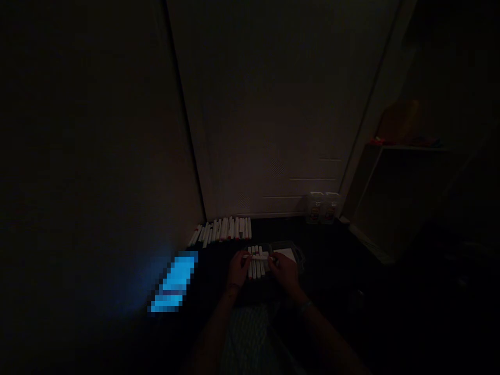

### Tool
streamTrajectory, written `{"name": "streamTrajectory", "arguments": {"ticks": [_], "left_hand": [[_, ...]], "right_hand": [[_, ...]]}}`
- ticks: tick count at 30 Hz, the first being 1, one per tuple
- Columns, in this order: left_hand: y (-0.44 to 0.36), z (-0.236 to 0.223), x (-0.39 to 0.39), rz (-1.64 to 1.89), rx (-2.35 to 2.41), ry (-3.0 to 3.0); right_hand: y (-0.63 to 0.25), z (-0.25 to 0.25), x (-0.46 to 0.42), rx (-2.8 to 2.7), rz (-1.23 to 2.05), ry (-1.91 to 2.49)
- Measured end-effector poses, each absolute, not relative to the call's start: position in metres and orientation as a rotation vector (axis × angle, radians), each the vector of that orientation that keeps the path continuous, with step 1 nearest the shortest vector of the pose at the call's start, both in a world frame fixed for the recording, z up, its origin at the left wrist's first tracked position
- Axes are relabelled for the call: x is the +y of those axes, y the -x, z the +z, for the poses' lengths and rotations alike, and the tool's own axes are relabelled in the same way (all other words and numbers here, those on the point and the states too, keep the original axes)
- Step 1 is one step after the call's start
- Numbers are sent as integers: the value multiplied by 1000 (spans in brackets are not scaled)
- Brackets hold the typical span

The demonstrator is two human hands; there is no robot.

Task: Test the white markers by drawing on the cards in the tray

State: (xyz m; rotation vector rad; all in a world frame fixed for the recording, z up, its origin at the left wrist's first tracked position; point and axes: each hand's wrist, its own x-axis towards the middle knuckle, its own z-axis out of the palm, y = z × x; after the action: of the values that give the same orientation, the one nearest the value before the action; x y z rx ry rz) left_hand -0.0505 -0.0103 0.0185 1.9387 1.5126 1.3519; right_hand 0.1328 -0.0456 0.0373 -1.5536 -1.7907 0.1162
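Between my two hands a white marker (pixel 259 257) lies level, held by its ends. My left hand (pixel 238 266) is closed on its left end, and my right hand (pixel 284 269) pinches its right end. Just below it is a clear plastic case (pixel 300 255) lying spread on the dark surface. Several white markers (pixel 256 269) stand side by side in its left part, some with red ends. A white sheet or insert (pixel 287 253) shows in the right part, partly covered by my right hand. The dim light hides fine detail.
Several white markers (pixel 226 229) lie in a row by the wall, left of the case. Two clear plastic cases (pixel 322 209) stand upright at the back right. A bright blurred screen (pixel 175 281) glows at left. A shelf unit (pixel 414 192) stands at right.
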Motion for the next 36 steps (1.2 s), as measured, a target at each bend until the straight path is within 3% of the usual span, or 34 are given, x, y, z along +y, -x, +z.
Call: {"name": "streamTrajectory", "arguments": {"ticks": [20, 36], "left_hand": [[49, 21, -13, 1328, 1472, -1937], [51, 20, -15, 1251, 1718, -2013]], "right_hand": [[-135, 40, -46, -1744, 140, 1459], [-136, 38, -45, -1746, 116, 1484]]}}
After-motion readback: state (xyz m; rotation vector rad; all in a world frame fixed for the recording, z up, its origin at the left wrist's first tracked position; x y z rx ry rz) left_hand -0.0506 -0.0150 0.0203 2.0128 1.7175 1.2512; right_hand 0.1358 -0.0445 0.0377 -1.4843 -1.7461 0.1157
